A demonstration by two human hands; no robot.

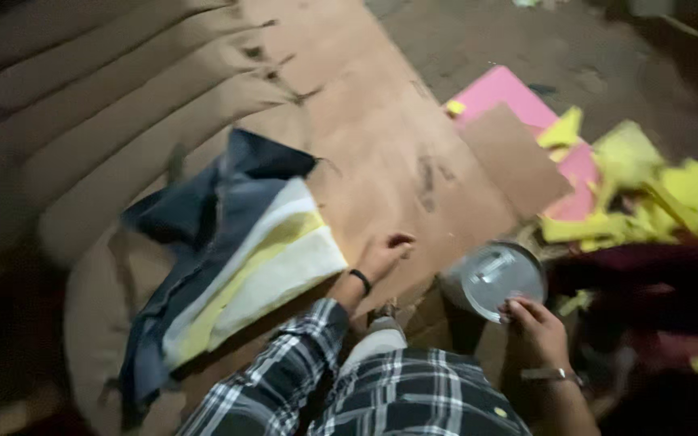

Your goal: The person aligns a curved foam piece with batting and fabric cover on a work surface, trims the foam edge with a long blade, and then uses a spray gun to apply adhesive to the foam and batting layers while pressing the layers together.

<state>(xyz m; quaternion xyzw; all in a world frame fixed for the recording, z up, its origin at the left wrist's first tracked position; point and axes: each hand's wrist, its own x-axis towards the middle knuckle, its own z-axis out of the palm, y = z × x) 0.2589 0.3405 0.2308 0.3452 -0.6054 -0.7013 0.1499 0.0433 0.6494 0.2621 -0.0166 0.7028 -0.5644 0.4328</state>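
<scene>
The right hand (536, 327) touches the near rim of a round metal lid (501, 277) on the floor, fingers curled, not gripping. It looks light, stiff and slick, best taken by its edge. The left hand (381, 254) rests loosely curled on cardboard (381, 145) beside folded cloth (236, 258)

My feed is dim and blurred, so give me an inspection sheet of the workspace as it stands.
Surface: large brown cardboard sheet on a dirt floor.
Job's things: round silver metal tin; folded stack of dark blue, white and yellow fabric.
Clutter: pink paper sheet under a smaller brown cardboard piece; crumpled yellow paper scraps.
Hands: left hand, fingers curled, rests on the large cardboard beside the fabric; right hand touches the tin's edge, grip unclear.
Cables: nothing seen.
Surroundings: ridged tan cushioned shape on the left; the rest is dark.
</scene>
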